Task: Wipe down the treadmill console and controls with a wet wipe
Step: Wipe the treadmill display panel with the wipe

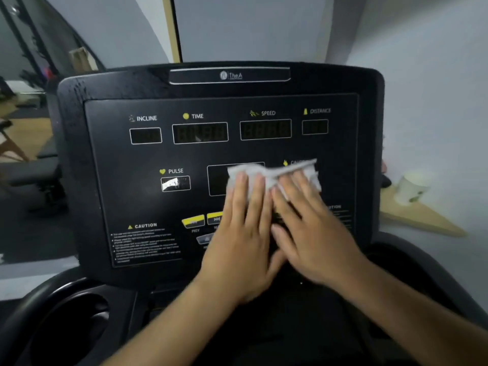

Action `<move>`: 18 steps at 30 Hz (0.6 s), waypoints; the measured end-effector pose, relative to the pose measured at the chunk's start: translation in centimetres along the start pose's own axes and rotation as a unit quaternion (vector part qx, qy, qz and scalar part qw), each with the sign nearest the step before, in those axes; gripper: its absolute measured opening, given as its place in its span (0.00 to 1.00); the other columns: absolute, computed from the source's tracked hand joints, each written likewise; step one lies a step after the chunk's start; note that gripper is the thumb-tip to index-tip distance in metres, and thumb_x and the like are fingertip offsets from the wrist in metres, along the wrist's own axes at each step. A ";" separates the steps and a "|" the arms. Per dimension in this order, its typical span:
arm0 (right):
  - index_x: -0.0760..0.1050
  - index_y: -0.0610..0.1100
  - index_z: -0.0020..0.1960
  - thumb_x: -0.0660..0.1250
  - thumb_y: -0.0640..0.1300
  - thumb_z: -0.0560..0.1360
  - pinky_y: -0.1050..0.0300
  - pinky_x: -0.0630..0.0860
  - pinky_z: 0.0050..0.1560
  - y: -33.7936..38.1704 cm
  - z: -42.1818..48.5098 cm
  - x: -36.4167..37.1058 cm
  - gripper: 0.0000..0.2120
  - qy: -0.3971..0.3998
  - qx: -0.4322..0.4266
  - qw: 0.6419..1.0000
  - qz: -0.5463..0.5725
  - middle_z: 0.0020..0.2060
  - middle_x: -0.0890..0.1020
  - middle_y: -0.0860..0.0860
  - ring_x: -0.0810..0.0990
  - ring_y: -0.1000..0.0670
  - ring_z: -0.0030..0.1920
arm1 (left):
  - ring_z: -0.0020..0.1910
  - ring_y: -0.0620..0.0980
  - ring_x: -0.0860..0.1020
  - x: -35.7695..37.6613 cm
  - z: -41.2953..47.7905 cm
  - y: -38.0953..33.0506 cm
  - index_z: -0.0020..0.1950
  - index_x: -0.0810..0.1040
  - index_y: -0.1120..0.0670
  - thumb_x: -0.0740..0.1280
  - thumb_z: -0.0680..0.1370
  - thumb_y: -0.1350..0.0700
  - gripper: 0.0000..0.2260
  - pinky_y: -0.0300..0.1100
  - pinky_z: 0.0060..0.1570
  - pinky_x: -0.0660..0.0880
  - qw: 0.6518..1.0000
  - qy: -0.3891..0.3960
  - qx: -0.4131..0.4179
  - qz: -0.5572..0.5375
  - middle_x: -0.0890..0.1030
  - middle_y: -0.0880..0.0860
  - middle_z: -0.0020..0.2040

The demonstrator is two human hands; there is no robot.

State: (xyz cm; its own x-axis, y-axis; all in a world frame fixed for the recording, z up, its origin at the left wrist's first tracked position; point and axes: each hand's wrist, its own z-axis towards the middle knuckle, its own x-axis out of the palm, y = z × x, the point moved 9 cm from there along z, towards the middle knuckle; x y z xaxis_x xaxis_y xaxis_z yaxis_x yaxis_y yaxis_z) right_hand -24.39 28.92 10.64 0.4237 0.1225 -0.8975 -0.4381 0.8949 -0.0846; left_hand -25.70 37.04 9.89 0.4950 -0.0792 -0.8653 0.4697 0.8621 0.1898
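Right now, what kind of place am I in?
Probably a gym or home workout room. You face a treadmill console with INCLINE, TIME and SPEED readouts, and what looks like a padded exercise bench stands at the left.

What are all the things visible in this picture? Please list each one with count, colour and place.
black treadmill console panel: one, black with white and yellow labels, centre of view
white crumpled wet wipe: one, white-grey, on the middle of the panel, under both hands' fingers
small rectangular display windows: four in the top row, dark, under INCLINE, TIME, SPEED, DISTANCE
PULSE window: one, reflecting light, left of the wipe
yellow control buttons: two visible, yellow, below the wipe, partly hidden by the left hand
round cup holder: one, black, lower left
pale paper cup: one, white, on a wooden surface at right
left hand: flat on the wipe
right hand: flat on the wipe, blurred
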 end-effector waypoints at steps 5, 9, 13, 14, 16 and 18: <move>0.52 0.43 0.79 0.50 0.50 0.81 0.47 0.48 0.76 -6.0 8.8 -7.1 0.28 -0.058 0.055 0.997 -0.004 0.79 0.48 0.45 0.42 0.45 0.78 | 0.76 0.71 0.38 -5.1 11.2 3.4 0.79 0.42 0.63 0.42 0.81 0.41 0.34 0.63 0.74 0.44 0.995 -0.023 -0.058 0.078 0.42 0.67 0.78; 0.53 0.45 0.79 0.51 0.50 0.79 0.48 0.47 0.76 -5.6 5.4 -5.9 0.29 -0.050 0.038 0.998 0.004 0.79 0.50 0.47 0.42 0.46 0.78 | 0.75 0.70 0.36 -3.6 8.6 0.8 0.79 0.41 0.63 0.42 0.80 0.39 0.36 0.63 0.74 0.44 0.998 0.004 -0.054 0.038 0.41 0.67 0.78; 0.64 0.40 0.74 0.57 0.47 0.77 0.42 0.59 0.74 -2.7 -5.4 0.7 0.27 -0.015 0.017 0.999 0.040 0.76 0.61 0.43 0.50 0.42 0.78 | 0.76 0.71 0.43 2.2 -1.7 -5.8 0.78 0.51 0.65 0.52 0.78 0.32 0.43 0.65 0.73 0.51 0.997 0.057 0.034 -0.025 0.48 0.68 0.78; 0.66 0.40 0.73 0.58 0.46 0.76 0.41 0.64 0.71 -2.2 -7.6 1.9 0.26 -0.007 0.012 0.998 0.059 0.75 0.64 0.43 0.54 0.42 0.77 | 0.76 0.72 0.47 3.5 -3.7 -7.2 0.77 0.56 0.66 0.55 0.76 0.31 0.44 0.64 0.72 0.54 0.996 0.074 0.049 -0.024 0.51 0.69 0.78; 0.70 0.40 0.71 0.59 0.46 0.77 0.43 0.67 0.69 -2.2 -9.7 3.2 0.23 -0.001 0.007 0.996 0.089 0.73 0.67 0.45 0.58 0.44 0.77 | 0.75 0.72 0.54 4.6 -5.2 -8.6 0.75 0.62 0.66 0.56 0.75 0.30 0.45 0.63 0.69 0.56 0.994 0.095 0.048 -0.024 0.56 0.69 0.77; 0.70 0.40 0.71 0.58 0.45 0.78 0.44 0.67 0.70 -3.2 -9.2 2.9 0.22 -0.010 -0.005 0.996 0.091 0.73 0.67 0.45 0.58 0.45 0.76 | 0.75 0.71 0.54 4.2 -3.7 -8.7 0.75 0.61 0.66 0.54 0.76 0.30 0.44 0.62 0.69 0.56 0.995 0.086 0.047 -0.034 0.58 0.68 0.76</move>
State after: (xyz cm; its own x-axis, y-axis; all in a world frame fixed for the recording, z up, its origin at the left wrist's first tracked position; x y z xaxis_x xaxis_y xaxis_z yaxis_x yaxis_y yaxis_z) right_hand -29.05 22.44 4.35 0.3530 0.2911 -0.8892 -0.5165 0.8531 0.0743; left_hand -30.40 31.09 2.90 0.3319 -0.0416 -0.9424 0.5683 0.8062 0.1646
